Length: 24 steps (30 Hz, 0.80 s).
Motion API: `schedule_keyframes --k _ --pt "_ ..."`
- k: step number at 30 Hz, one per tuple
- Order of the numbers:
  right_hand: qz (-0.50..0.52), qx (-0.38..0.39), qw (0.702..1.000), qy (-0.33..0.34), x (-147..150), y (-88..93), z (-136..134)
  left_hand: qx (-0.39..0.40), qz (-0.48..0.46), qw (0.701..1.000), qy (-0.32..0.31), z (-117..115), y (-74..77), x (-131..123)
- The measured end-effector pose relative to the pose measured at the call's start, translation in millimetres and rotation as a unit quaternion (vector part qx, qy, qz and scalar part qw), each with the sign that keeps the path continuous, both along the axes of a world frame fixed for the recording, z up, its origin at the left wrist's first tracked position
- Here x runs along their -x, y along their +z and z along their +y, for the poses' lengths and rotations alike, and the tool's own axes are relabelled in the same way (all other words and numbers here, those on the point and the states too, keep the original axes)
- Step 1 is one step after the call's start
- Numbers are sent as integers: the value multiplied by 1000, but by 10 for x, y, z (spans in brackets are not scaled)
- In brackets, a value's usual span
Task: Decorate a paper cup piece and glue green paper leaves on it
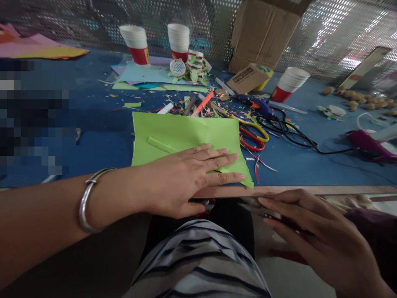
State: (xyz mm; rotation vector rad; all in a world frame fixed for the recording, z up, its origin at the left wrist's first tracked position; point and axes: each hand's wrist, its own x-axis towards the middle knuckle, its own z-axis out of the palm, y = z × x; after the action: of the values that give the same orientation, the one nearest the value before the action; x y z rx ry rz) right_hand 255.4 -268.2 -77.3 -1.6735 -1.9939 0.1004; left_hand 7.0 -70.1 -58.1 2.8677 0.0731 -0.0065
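Observation:
My left hand (pixel 189 176) lies palm down with fingers apart, pressing on a bright green sheet of paper (pixel 186 126) near the table's front edge. A narrow strip of the same green paper (pixel 159 143) rests on the sheet, just beyond my knuckles. Past the sheet's right corner, at the table edge, is my right hand (pixel 313 231). Its fingers are bent towards the thumb around something dark and blurred that I cannot make out. Scissors with yellow and red handles (pixel 259 133) lie right of the sheet, partly covered by it.
Paper scraps, markers (pixel 203 103) and a blue glue gun (pixel 263 106) with a black cable lie behind the sheet. Stacked paper cups (pixel 135 43), small paper-cup crafts (pixel 195 66) and a cardboard box (pixel 263 35) stand farther back. A purple glue gun (pixel 374 145) is at right.

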Motion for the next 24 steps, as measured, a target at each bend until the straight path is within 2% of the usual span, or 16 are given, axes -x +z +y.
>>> schedule_keyframes --k 4,8,13,16,24 --pt "11 -9 1000 -22 -38 11 -38 -6 10 1000 4 -10 15 -1" --pt "22 17 1000 -13 -94 13 -46 -6 20 1000 17 -56 37 -10" --pt "37 11 996 -80 -56 10 -68 -18 9 998 57 -184 25 -50" --pt "26 15 995 -98 -68 14 -73 -25 16 997 77 -250 17 -87" --pt "23 8 996 -88 -146 15 -17 -20 28 996 87 -283 6 -103"
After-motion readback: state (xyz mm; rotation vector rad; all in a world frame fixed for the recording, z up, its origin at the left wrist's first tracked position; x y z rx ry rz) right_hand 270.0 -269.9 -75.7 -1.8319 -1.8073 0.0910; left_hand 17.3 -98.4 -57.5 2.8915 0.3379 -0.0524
